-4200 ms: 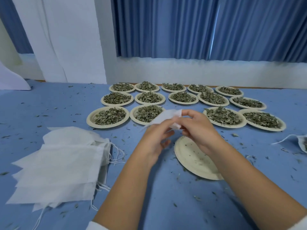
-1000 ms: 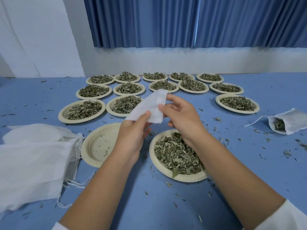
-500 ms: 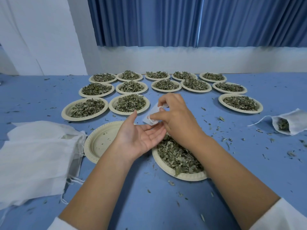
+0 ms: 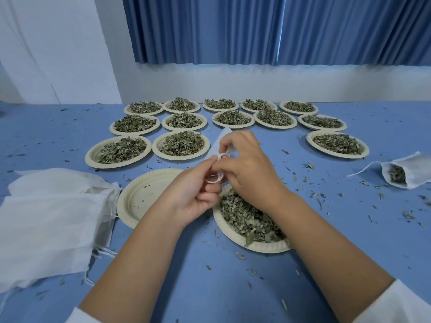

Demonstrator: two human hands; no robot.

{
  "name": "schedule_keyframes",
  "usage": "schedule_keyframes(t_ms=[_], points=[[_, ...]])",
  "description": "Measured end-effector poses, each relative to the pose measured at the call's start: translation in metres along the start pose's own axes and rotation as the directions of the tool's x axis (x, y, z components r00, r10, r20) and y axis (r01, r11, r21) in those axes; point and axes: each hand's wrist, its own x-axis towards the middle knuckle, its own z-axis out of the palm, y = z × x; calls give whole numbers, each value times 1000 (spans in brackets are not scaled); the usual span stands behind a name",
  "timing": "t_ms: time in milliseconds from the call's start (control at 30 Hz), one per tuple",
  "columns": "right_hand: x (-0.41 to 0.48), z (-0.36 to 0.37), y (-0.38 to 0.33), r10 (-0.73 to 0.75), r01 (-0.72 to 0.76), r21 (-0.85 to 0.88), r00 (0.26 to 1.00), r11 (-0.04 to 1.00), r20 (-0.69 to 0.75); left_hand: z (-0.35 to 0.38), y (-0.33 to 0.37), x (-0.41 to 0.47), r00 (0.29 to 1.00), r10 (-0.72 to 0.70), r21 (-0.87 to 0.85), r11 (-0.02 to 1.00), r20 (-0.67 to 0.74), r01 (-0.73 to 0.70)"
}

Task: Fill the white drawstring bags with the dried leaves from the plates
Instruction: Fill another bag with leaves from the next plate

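Pinching the white drawstring bag (image 4: 221,141) at its mouth, the right hand (image 4: 247,167) holds it just above the near leaf-filled plate (image 4: 263,248), its length pointing away from the person, while the left hand (image 4: 192,197) pinches the drawstring loop (image 4: 215,179) below.

Two bare forearms, white sleeves pushed up toward the elbows, bare hands without rings

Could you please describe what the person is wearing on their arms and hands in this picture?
Both hands are bare: the left hand and the right hand show no gloves, rings or watch. The forearms are uncovered too. White sleeves appear only at the bottom corners, the left sleeve and the right sleeve, ending near the elbows.
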Motion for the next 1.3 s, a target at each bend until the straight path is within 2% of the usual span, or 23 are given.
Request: schedule_keyframes(t_ms=[67, 133, 233, 300, 400, 433, 567, 633, 700, 733, 767, 800, 833, 867, 900, 933, 1000, 1133, 1200, 1300], points=[[-3, 2, 6, -9, 9, -4, 1000, 1000, -20, -2, -2, 5, 991, 73, 137, 989, -109, -58], [-4, 5, 12, 59, -58, 17, 996, 998, -65, -4, -5, 8, 968, 128, 183, 979, -215, -89], [-3, 5, 15, 187, -175, 97, 972, 980, -143, -11, -1, 13, 912, 186, 108, 982, -366, -157], [-4, 5, 17, 285, -262, 180, 952, 948, -111, -17, 4, 15, 890, 179, -46, 975, -419, -218], [-3, 6, 17, 335, -329, 241, 942, 913, 18, -21, 10, 14, 920, 112, -402, 875, -375, -270], [-3, 6, 16, 329, -337, 255, 941, 906, 73, -22, 12, 14, 930, 110, -474, 836, -350, -278], [-4, 7, 13, 259, -323, 319, 939, 891, 228, -20, 17, 12, 924, 162, -543, 768, -347, -339], [-5, 7, 13, 240, -321, 342, 936, 883, 259, -25, 21, 9, 944, 144, -580, 758, -298, -299], [-6, 7, 14, 241, -327, 373, 935, 868, 261, -30, 25, 5, 966, 149, -471, 850, -211, -234], [-6, 7, 14, 245, -331, 393, 936, 858, 254, -31, 25, 2, 963, 182, -337, 910, -197, -241], [-6, 6, 14, 248, -333, 415, 937, 847, 246, -30, 25, 0, 947, 243, -141, 951, -211, -275], [-6, 6, 14, 251, -334, 430, 938, 839, 239, -29, 23, -2, 916, 332, 118, 943, -226, -312], [-6, 6, 15, 253, -335, 444, 939, 831, 234, -27, 21, -4, 879, 429, 396, 859, -209, -325], [-6, 5, 15, 259, -339, 448, 938, 827, 233, -25, 17, -5, 843, 512, 610, 724, -164, -321], [-6, 5, 16, 264, -343, 447, 936, 826, 231, -25, 14, -4, 820, 563, 731, 602, -102, -322], [-5, 5, 16, 271, -346, 446, 936, 826, 226, -24, 11, -4, 816, 577, 779, 529, -40, -337], [-4, 5, 16, 300, -361, 458, 932, 813, 202, -25, 6, -3, 835, 548, 793, 486, 50, -367], [-3, 6, 14, 402, -410, 484, 907, 773, 126, -25, 0, 3, 820, 567, 885, 338, 81, -321], [-4, 9, 12, 469, -453, 445, 879, 772, 83, -24, -4, 6, 794, 605, 888, 334, 56, -317], [-3, 11, 12, 607, -579, 307, 795, 755, 6, -21, -9, 7, 720, 694, 871, 345, 15, -350]])
